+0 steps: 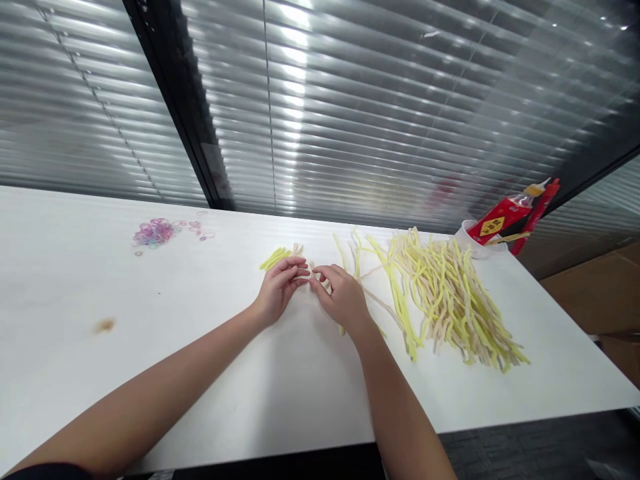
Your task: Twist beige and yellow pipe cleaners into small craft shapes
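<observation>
My left hand (281, 285) and my right hand (345, 293) meet near the middle of the white table (210, 393). Fingertips of both are closed in a pinch around a small beige pipe cleaner piece (312, 267), mostly hidden by the fingers. Just beyond my left hand lie short yellow pipe cleaner pieces (274, 259) with a few beige ones (297, 250). Loose long yellow and beige strands pass behind and beside my right hand. Farther right spreads a big pile of yellow and beige pipe cleaners (450, 293).
Small pink and purple rubber bands (155, 232) lie heaped at the back left. A white tub (470, 245) at the back right holds a red-labelled glue bottle (503, 219) and a red tool-like item (537, 217). Blinds (350, 120) stand behind the table; cardboard boxes (595, 293) are beyond its right edge.
</observation>
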A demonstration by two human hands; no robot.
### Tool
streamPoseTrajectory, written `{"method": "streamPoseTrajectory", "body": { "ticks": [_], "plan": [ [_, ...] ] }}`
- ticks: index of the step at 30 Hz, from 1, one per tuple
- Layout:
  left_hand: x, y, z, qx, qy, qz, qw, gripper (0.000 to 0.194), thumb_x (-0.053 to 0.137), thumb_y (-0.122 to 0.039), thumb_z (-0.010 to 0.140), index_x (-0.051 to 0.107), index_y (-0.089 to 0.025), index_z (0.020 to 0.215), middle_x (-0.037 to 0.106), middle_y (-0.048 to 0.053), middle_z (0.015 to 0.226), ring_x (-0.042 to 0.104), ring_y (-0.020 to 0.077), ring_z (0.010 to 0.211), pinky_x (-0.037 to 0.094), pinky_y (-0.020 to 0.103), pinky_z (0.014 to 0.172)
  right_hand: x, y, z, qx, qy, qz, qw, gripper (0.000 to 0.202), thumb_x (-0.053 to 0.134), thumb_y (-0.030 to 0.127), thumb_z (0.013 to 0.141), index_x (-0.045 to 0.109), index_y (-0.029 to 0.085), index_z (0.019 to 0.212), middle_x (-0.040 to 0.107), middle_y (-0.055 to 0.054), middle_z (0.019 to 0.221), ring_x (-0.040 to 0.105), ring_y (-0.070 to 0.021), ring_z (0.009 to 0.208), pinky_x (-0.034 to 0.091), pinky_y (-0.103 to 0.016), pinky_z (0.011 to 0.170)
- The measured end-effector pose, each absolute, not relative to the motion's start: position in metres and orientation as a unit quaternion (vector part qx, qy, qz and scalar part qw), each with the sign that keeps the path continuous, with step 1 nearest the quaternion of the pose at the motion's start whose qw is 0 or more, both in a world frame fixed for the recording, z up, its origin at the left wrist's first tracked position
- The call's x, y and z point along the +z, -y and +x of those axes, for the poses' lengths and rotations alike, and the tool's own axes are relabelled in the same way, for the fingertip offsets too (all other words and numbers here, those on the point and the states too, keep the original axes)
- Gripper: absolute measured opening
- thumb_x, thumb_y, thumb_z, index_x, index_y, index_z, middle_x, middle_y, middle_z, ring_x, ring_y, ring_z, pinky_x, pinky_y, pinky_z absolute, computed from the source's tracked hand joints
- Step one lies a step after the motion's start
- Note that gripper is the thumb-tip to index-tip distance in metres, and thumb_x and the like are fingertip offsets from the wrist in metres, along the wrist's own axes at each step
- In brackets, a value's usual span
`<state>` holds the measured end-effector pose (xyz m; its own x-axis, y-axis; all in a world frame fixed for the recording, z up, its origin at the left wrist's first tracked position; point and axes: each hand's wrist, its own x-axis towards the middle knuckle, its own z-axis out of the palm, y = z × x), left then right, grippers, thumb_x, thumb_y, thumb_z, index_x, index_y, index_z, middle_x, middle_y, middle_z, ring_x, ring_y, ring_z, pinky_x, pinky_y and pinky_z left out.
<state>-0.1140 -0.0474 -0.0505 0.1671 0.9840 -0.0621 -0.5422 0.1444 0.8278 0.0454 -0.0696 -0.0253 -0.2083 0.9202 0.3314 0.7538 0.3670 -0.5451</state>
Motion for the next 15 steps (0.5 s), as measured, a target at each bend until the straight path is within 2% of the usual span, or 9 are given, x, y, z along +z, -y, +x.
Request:
{"method": "streamPoseTrajectory", "body": {
  "ticks": [2,5,7,9,11,15],
  "plan": [
    [-0.051,0.047,-0.114,0.558,-0.322,0.344,0.683,0.018,0.065,-0.023,0.075,0.067,-0.017,0.091,0.063,0.005,0.092,0.063,0.0140,0.084,0.051,0.025,0.075,-0.028,0.071,0.043,0.111,0.784,-0.537,0.290,0.025,0.053,0.038,0.089,0.064,0.025,0.108,0.066,-0.003,0.090,0.061,-0.0159,0.075,0.040,-0.025,0.064],
    [-0.052,0.047,-0.115,0.561,-0.319,0.347,0.681,0.019,0.066,-0.021,0.072,0.067,-0.017,0.091,0.063,0.005,0.092,0.063,0.0152,0.086,0.051,0.026,0.077,-0.034,0.069,0.043,0.096,0.783,-0.541,0.291,0.021,0.051,0.031,0.091,0.067,0.024,0.102,0.068,-0.004,0.089,0.062,-0.0174,0.079,0.041,-0.026,0.067],
    [-0.053,0.047,-0.116,0.565,-0.318,0.353,0.674,0.022,0.066,-0.018,0.070,0.067,-0.017,0.092,0.064,0.005,0.093,0.063,0.0161,0.089,0.051,0.028,0.081,-0.035,0.066,0.046,0.115,0.760,-0.542,0.340,0.020,0.049,0.026,0.091,0.069,0.023,0.094,0.069,-0.004,0.088,0.062,-0.0172,0.080,0.043,-0.026,0.071],
    [-0.054,0.049,-0.115,0.575,-0.327,0.380,0.647,0.024,0.067,-0.016,0.070,0.066,-0.018,0.094,0.065,0.005,0.095,0.063,0.0171,0.093,0.050,0.031,0.086,-0.035,0.062,0.050,0.161,0.715,-0.543,0.410,0.018,0.052,0.027,0.089,0.069,0.021,0.089,0.069,-0.004,0.086,0.060,-0.0157,0.073,0.044,-0.027,0.069],
    [-0.055,0.051,-0.114,0.601,-0.347,0.442,0.569,0.022,0.066,-0.016,0.072,0.066,-0.019,0.094,0.065,0.005,0.097,0.062,0.0184,0.098,0.049,0.035,0.092,-0.033,0.058,0.055,0.238,0.640,-0.551,0.480,0.016,0.057,0.031,0.086,0.069,0.020,0.086,0.068,-0.002,0.081,0.055,-0.0133,0.062,0.044,-0.026,0.062],
    [-0.054,0.056,-0.114,0.629,-0.376,0.616,0.288,0.017,0.061,-0.019,0.081,0.067,-0.021,0.098,0.063,0.008,0.106,0.058,0.0215,0.107,0.047,0.041,0.096,-0.027,0.053,0.062,0.437,0.487,-0.514,0.555,0.020,0.067,0.037,0.076,0.067,0.019,0.084,0.064,0.000,0.074,0.045,-0.0083,0.050,0.037,-0.023,0.049]
  ]
}}
